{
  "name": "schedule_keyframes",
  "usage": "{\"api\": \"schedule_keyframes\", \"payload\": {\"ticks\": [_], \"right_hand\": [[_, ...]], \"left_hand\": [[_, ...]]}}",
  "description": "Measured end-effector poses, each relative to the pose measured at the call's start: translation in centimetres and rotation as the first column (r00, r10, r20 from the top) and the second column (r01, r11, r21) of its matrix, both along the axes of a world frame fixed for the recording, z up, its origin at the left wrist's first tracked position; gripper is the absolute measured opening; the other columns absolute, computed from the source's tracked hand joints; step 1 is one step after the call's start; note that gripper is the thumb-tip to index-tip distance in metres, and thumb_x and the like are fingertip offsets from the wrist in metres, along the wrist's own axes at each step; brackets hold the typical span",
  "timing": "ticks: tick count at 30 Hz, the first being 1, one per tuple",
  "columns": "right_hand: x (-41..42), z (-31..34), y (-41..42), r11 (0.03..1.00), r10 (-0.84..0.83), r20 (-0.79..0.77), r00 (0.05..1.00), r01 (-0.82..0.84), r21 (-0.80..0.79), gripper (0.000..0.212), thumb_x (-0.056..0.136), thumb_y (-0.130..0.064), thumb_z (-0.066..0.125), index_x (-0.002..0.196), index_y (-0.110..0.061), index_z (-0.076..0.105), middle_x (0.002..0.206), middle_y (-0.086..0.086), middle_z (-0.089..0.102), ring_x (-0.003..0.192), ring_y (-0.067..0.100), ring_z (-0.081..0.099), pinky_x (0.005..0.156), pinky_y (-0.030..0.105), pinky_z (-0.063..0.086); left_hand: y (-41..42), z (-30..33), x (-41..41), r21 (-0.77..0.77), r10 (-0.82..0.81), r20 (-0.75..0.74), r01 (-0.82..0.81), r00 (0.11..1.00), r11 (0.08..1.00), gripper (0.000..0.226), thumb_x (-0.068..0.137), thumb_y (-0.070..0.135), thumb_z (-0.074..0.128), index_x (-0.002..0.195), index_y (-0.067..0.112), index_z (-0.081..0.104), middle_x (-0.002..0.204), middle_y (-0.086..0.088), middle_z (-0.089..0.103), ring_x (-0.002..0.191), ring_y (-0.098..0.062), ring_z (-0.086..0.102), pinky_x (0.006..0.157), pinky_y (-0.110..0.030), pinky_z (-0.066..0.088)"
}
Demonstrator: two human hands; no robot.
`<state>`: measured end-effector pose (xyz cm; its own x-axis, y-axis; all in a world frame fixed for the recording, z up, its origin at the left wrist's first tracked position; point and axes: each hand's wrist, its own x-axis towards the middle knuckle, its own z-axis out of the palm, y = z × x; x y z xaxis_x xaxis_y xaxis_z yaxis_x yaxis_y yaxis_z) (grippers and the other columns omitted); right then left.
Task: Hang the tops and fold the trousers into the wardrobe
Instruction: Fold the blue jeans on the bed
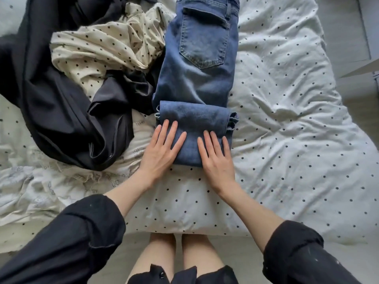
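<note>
Both hands lie flat, fingers straight and slightly apart: the left hand and right hand press the folded hem end of the blue denim jeans. The jeans lie lengthwise on a crumpled white dotted duvet, with bare bedding to their right. Left of them lie a smooth black garment and a cream dotted top.

Clearly a bedroom in a home: a bed spread with a rumpled white, black-dotted duvet, strewn with laundry — blue jeans, a cream dotted garment, dark clothing heaped at the left; pale floor seen beyond the mattress edge.
</note>
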<state>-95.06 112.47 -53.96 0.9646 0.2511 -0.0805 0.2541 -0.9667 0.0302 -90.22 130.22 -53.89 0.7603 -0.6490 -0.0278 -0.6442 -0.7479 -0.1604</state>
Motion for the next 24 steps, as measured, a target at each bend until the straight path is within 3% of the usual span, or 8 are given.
{"api": "schedule_keyframes", "payload": {"ticks": [4, 7, 9, 12, 15, 19, 22, 24], "right_hand": [[-0.4, 1.1, -0.5, 0.997, 0.026, 0.131, 0.991, -0.036, 0.073, 0.037, 0.085, -0.001, 0.044, 0.114, -0.006, 0.067, 0.121, 0.016, 0.063, 0.113, 0.031, 0.060, 0.101, 0.052, 0.042], [-1.0, 2.8, -0.6, 0.989, 0.005, 0.216, 0.976, -0.037, 0.142, 0.028, 0.081, 0.003, 0.051, 0.099, -0.007, 0.070, 0.094, 0.009, 0.068, 0.096, 0.027, 0.065, 0.101, 0.047, 0.043], [-1.6, 4.5, -0.4, 0.982, -0.022, 0.215, 0.976, -0.019, 0.188, 0.022, 0.074, 0.006, 0.059, 0.089, -0.007, 0.070, 0.080, 0.007, 0.064, 0.082, 0.028, 0.064, 0.094, 0.040, 0.049], [-2.1, 7.0, -0.3, 0.959, -0.049, 0.158, 0.986, 0.002, 0.285, 0.024, 0.059, 0.008, 0.070, 0.077, -0.007, 0.070, 0.070, 0.007, 0.062, 0.067, 0.027, 0.061, 0.073, 0.031, 0.053], [-3.0, 9.9, -0.6, 0.952, -0.004, -0.038, 0.999, 0.015, 0.305, 0.023, 0.057, 0.004, 0.072, 0.077, -0.007, 0.070, 0.071, 0.007, 0.064, 0.066, 0.028, 0.061, 0.061, 0.028, 0.049], [-4.3, 11.9, -1.4, 0.979, 0.066, -0.462, 0.884, 0.031, 0.201, 0.025, 0.081, -0.016, 0.054, 0.103, -0.014, 0.065, 0.101, 0.003, 0.061, 0.097, 0.025, 0.056, 0.077, 0.033, 0.042], [-4.2, 13.1, -2.2, 0.969, 0.073, -0.572, 0.817, 0.079, 0.236, 0.006, 0.079, -0.018, 0.054, 0.078, -0.012, 0.053, 0.089, 0.007, 0.061, 0.087, 0.029, 0.055, 0.068, 0.034, 0.039], [-3.0, 13.8, -2.8, 0.958, 0.042, -0.612, 0.790, 0.141, 0.249, 0.017, 0.079, -0.018, 0.057, 0.070, -0.014, 0.043, 0.077, 0.010, 0.056, 0.078, 0.031, 0.052, 0.062, 0.037, 0.036]], "left_hand": [[0.3, 1.7, -0.9, -0.111, -0.035, 0.052, 0.041, 0.998, 0.993, 0.034, 0.085, 0.002, 0.042, 0.101, 0.005, 0.072, 0.106, -0.019, 0.068, 0.100, -0.034, 0.066, 0.090, -0.046, 0.052], [0.4, 3.5, -1.3, -0.213, 0.007, 0.036, 0.001, 0.999, 0.977, 0.032, 0.081, -0.001, 0.043, 0.094, 0.003, 0.072, 0.099, -0.017, 0.070, 0.093, -0.031, 0.068, 0.086, -0.044, 0.054], [0.5, 5.0, -2.1, -0.277, 0.030, -0.004, -0.030, 1.000, 0.960, 0.026, 0.074, -0.006, 0.053, 0.092, 0.001, 0.071, 0.097, -0.018, 0.069, 0.090, -0.032, 0.068, 0.081, -0.042, 0.056], [0.7, 7.0, -2.8, -0.301, 0.093, -0.203, -0.152, 0.975, 0.941, 0.036, 0.059, -0.008, 0.072, 0.093, 0.001, 0.069, 0.097, -0.015, 0.068, 0.087, -0.030, 0.067, 0.074, -0.037, 0.056], [1.1, 9.2, -3.4, -0.170, 0.168, -0.516, -0.292, 0.840, 0.941, 0.038, 0.076, 0.010, 0.061, 0.113, 0.016, 0.061, 0.112, -0.001, 0.062, 0.105, -0.023, 0.057, 0.081, -0.035, 0.048], [1.3, 11.5, -3.2, 0.002, 0.113, -0.656, -0.148, 0.746, 0.989, 0.030, 0.072, 0.022, 0.058, 0.102, 0.026, 0.061, 0.095, 0.004, 0.065, 0.093, -0.022, 0.059, 0.068, -0.030, 0.042], [1.0, 13.1, -2.5, 0.069, 0.113, -0.786, -0.097, 0.607, 0.993, 0.024, 0.068, 0.027, 0.064, 0.091, 0.019, 0.060, 0.075, 0.004, 0.059, 0.078, -0.021, 0.055, 0.060, -0.032, 0.039], [0.6, 13.9, -1.4, 0.048, 0.132, -0.845, -0.172, 0.519, 0.984, 0.029, 0.067, 0.026, 0.066, 0.096, 0.021, 0.061, 0.080, 0.001, 0.061, 0.078, -0.020, 0.055, 0.064, -0.035, 0.046]]}}
